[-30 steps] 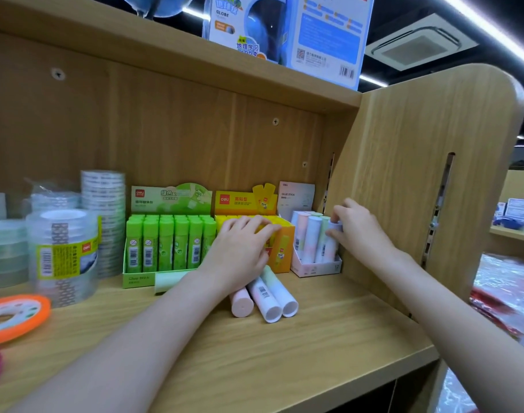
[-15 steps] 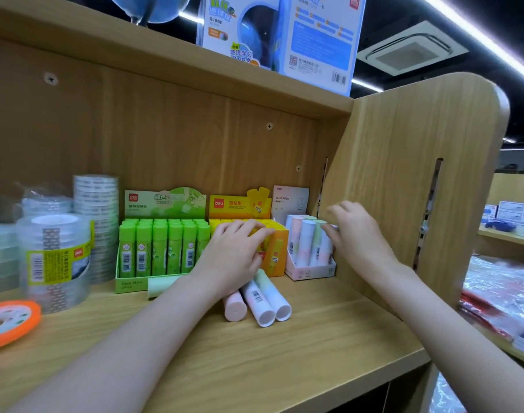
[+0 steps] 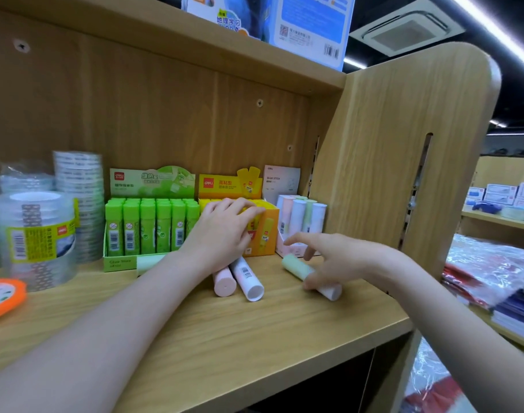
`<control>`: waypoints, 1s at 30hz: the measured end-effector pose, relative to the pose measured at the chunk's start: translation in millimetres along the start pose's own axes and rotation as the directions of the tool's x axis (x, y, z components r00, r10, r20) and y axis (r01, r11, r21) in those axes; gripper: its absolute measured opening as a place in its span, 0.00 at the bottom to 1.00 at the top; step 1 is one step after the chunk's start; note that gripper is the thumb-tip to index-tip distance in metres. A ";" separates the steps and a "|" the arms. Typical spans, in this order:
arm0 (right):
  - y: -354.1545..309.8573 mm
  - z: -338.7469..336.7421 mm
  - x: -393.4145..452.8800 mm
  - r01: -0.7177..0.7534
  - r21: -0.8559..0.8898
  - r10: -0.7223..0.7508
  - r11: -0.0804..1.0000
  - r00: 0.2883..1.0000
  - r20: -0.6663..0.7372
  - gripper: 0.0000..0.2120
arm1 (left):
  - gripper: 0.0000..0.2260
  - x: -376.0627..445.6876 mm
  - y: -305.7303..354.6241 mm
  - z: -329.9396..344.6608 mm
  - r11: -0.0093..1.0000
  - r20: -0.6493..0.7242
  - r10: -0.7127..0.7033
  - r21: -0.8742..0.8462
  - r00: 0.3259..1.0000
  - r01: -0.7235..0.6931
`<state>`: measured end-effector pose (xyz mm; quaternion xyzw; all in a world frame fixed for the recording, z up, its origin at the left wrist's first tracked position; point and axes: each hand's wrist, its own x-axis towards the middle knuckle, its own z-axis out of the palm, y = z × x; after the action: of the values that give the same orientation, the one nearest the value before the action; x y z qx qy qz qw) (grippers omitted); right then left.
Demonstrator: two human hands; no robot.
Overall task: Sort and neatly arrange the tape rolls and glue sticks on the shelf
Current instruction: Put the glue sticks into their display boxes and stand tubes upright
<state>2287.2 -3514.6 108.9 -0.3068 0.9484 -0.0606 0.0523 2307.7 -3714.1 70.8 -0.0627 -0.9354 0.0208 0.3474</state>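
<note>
Near the shelf's [image 3: 284, 338] right end, right hand [image 3: 341, 259] pinches green-capped glue stick [image 3: 310, 275]; left hand [image 3: 222, 231] rests flat; next, stand it in pastel box [image 3: 287, 250]

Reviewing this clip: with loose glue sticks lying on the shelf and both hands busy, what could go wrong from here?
1. The green-capped glue stick lies on its side under the right hand, whose grip looks loose; it might roll toward the shelf front edge.
2. The pink stick and white stick lie loose, partly under the left hand; lifting that hand may let them roll.
3. The left hand's fingers rest on the yellow box and could nudge it askew.
</note>
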 end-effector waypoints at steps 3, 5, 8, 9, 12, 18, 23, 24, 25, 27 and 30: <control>-4.0 7.6 11.3 0.013 -0.020 -0.013 1.000 0.999 -0.029 0.29 | 0.21 -1.0 0.5 -2.3 1.000 -0.015 0.013 0.001 1.000 -0.013; 0.7 6.6 19.4 0.037 -0.052 -0.040 0.998 0.998 -0.051 0.22 | 0.21 -0.9 0.8 -1.8 1.000 -0.012 0.014 0.003 1.000 -0.014; 16.5 -9.9 27.3 0.079 0.225 -0.006 0.971 0.951 -0.308 0.17 | 0.23 -1.3 -0.1 0.0 1.000 -0.020 0.012 0.002 1.000 -0.012; 21.7 -14.8 30.2 0.130 0.353 0.054 0.927 0.882 -0.469 0.16 | 0.24 -1.2 0.2 -0.3 1.000 -0.022 0.012 0.003 1.000 -0.012; 25.3 -15.8 41.3 0.271 0.359 0.144 0.893 0.582 -0.800 0.14 | 0.21 -0.4 -0.5 0.2 1.000 -0.014 0.017 0.017 1.000 -0.017; 29.7 4.6 65.5 0.218 0.201 0.013 0.955 0.645 -0.764 0.13 | 0.22 -0.1 -0.6 0.7 1.000 -0.025 0.015 0.014 1.000 -0.015; 23.1 0.7 69.7 0.179 0.059 -0.072 0.982 0.648 -0.758 0.12 | 0.22 -0.7 -0.3 1.8 1.000 -0.032 0.016 0.008 0.999 -0.015; 21.9 -2.2 71.3 0.174 0.029 -0.090 0.984 0.636 -0.767 0.11 | 0.22 -0.7 -0.4 1.9 1.000 -0.033 0.016 0.005 0.999 -0.015; 20.5 -5.5 72.8 0.159 -0.023 -0.120 0.987 0.633 -0.765 0.10 | 0.22 -0.7 -0.6 1.6 1.000 -0.034 0.018 0.004 0.999 -0.018; 18.9 -11.6 76.0 0.089 -0.154 -0.173 0.984 0.670 -0.722 0.11 | 0.22 -0.4 -1.5 0.7 1.000 -0.027 0.015 0.008 1.000 -0.014; 24.0 -15.4 75.9 -0.055 -0.252 -0.140 0.966 0.711 -0.690 0.12 | 0.22 -1.2 -0.7 1.1 1.000 -0.023 0.016 0.005 1.000 -0.016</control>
<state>2210.1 -3538.7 115.9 -0.2866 0.8892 -0.0517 -0.3529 2307.8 -3715.0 69.3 -0.0694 -0.9307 0.0251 0.3582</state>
